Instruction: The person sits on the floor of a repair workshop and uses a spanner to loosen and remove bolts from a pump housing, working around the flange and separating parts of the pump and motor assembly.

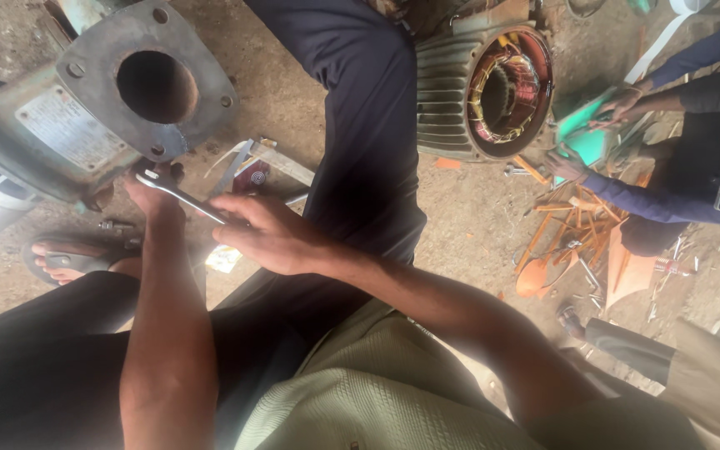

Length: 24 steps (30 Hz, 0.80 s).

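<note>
My right hand (pixel 270 234) grips the shaft of a metal spanner (pixel 178 195), whose open jaw sits by the lower edge of a grey motor end flange (pixel 97 62) with a round centre hole and corner bolts. My left hand (pixel 153 198) reaches under that flange right at the spanner's jaw; its fingers are mostly hidden, so what they hold cannot be told. The flange belongs to a large green-grey motor housing (pixel 18 158) lying on the dirt floor at the left.
My sandalled foot (pixel 72 260) rests below the motor. Flat metal strips (pixel 270 160) lie on the ground near my knee (pixel 368 125). At the right, an open stator with copper windings (pixel 506 87), orange insulation strips (pixel 572 229), and another person's hands (pixel 618 108) holding a green sheet.
</note>
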{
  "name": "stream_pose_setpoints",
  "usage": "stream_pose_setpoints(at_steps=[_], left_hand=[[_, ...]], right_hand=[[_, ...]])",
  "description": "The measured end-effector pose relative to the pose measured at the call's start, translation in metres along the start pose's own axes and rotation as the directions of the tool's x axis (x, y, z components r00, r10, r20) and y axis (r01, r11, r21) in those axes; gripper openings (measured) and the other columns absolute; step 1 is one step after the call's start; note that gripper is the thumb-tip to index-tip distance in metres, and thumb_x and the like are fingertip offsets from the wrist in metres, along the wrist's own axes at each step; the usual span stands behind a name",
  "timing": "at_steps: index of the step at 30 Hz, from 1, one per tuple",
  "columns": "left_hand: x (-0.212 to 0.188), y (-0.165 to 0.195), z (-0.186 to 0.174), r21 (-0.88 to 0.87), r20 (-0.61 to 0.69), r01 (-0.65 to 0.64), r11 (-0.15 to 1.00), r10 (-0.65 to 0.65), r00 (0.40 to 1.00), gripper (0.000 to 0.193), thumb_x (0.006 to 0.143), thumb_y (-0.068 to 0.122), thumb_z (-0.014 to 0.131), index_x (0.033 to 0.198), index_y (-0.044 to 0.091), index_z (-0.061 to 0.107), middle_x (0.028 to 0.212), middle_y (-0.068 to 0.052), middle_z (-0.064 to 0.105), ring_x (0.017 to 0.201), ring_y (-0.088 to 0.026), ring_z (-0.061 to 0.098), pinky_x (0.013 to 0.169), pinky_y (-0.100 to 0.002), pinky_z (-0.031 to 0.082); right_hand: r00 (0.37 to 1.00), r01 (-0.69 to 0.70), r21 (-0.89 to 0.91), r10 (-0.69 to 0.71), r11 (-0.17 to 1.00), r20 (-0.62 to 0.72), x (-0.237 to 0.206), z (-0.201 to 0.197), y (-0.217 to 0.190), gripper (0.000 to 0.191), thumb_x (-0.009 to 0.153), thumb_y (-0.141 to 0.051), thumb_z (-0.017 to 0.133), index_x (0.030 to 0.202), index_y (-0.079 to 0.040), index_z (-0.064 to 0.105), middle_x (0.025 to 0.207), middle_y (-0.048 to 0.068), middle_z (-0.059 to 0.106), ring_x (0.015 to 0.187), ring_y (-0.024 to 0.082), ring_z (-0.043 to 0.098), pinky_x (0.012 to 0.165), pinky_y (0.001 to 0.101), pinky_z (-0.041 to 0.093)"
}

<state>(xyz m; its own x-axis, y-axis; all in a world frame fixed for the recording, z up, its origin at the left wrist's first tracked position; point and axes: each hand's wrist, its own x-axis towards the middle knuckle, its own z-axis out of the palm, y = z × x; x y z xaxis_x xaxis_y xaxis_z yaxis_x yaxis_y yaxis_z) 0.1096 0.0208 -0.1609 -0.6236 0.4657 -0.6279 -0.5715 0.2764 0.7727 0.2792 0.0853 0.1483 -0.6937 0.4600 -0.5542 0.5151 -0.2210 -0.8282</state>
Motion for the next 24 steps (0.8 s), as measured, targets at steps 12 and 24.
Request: stream_pose_setpoints(at_steps=[12,24], left_hand=[[0.006,-0.002,-0.001,-0.205,-0.128,0.137,0.969,-0.165,0.978,0.022,0.089,0.004,0.067,0.112,0.002,0.065,0.089,-0.008,0.069,0.071,-0.018,0.07,0.057,-0.031,0.058],[0.001,0.009,0.001,-0.154,-0.113,0.114,0.981,-0.132,0.985,0.029,0.088,0.006,0.07,0.115,0.008,0.061,0.091,0.0,0.071,0.073,-0.012,0.075,0.056,-0.029,0.066]], right_hand=[[0.997,-0.03,0.012,0.031,0.999,-0.071,0.009,0.001,0.04,0.057,0.099,-0.027,0.061,0.147,0.002,0.049,0.139,0.017,0.062,0.127,0.023,0.062,0.104,0.036,0.054],[0.994,0.02,0.053,-0.014,0.998,-0.108,0.004,0.01,0.036,0.051,0.101,-0.024,0.06,0.144,0.001,0.052,0.135,0.015,0.065,0.122,0.02,0.064,0.1,0.035,0.057]])
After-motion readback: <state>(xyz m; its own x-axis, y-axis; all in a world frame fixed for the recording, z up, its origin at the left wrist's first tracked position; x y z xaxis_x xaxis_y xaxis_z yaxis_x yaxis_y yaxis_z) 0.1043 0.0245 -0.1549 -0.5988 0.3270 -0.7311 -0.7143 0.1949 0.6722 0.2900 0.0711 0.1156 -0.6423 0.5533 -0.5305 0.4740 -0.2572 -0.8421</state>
